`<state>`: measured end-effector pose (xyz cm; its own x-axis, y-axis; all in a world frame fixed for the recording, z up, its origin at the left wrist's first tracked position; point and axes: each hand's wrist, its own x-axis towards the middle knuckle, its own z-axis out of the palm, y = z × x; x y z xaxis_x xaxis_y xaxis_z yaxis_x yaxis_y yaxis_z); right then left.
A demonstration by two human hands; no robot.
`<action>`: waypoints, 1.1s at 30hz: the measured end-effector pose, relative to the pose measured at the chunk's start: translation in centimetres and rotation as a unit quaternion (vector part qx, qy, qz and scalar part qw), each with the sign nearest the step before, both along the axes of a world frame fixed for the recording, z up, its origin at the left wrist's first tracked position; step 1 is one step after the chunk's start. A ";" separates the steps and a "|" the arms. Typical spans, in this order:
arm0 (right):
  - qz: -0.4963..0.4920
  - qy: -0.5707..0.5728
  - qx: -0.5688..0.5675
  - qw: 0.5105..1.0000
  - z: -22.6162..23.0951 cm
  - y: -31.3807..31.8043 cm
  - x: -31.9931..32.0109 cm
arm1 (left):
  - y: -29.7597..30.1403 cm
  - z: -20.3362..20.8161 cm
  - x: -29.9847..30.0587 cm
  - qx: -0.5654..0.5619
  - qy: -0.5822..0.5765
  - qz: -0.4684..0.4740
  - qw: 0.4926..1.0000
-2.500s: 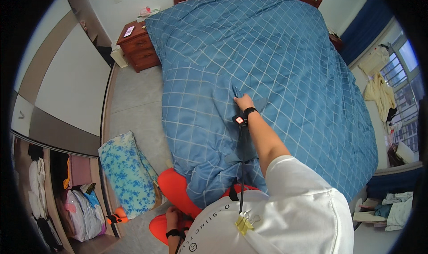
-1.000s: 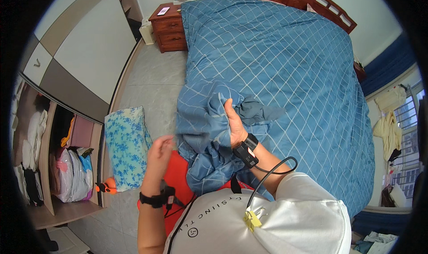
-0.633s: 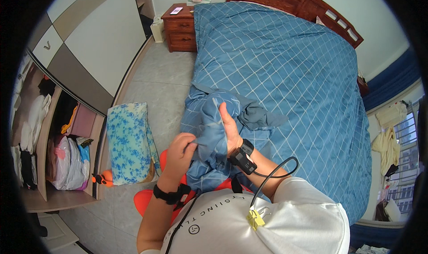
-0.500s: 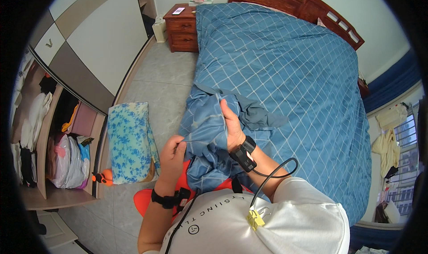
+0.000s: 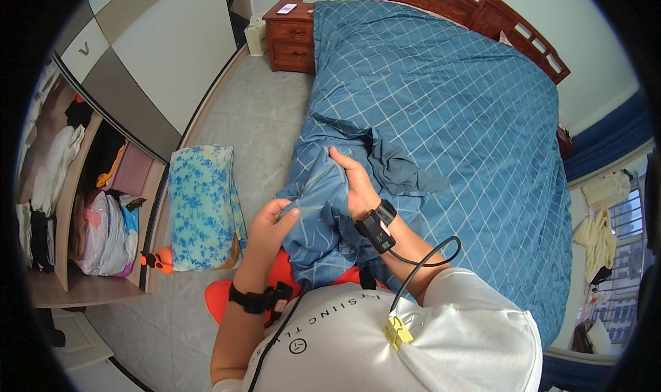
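A blue bed cover (image 5: 441, 110) with a white diamond grid lies over the bed. Its near end, or a matching cloth, is gathered into a bunch (image 5: 316, 230) in front of my body; whether the two join I cannot tell. My left hand (image 5: 273, 225) is closed with thumb and fingers pinching the bunch's left edge. On the other side my right hand (image 5: 354, 185) grips the cloth, thumb outside and fingers mostly hidden by it. Behind the right hand, a plain grey-blue piece of fabric (image 5: 396, 165) lies crumpled on the bed.
To the left, a folded blue-flowered cloth (image 5: 202, 206) rests low over something, beside an orange toy-like object (image 5: 160, 259). An open wardrobe (image 5: 103, 285) holds clothes and bags. A wooden nightstand (image 5: 292, 37) with a phone stands by the bed. A red seat (image 5: 219, 299) shows beneath me.
My left hand has shifted slightly up and right, its fingers now further over the cloth's edge. The right hand has moved slightly left with the cloth. The whole view has shifted a little.
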<state>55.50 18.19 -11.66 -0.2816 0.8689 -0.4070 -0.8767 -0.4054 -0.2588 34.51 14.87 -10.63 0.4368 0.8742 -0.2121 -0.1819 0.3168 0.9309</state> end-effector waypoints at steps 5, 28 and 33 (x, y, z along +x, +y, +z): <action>0.007 -0.001 0.000 1.000 -0.2 0.1 -0.4 | 0.1 -0.4 -0.1 0.018 0.037 -0.009 0.999; 0.023 0.019 -0.022 0.999 -2.7 0.5 -1.1 | 0.1 -1.6 -0.2 -0.052 0.006 -0.018 0.998; 0.033 0.047 -0.023 0.998 -3.2 0.6 -1.1 | -0.1 -1.3 0.0 -0.079 -0.004 -0.004 0.997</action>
<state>54.43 18.80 -14.86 -0.3773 0.8279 -0.4151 -0.8669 -0.4734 -0.1562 34.52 14.80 -11.97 0.4462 0.8262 -0.3439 -0.1851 0.4612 0.8678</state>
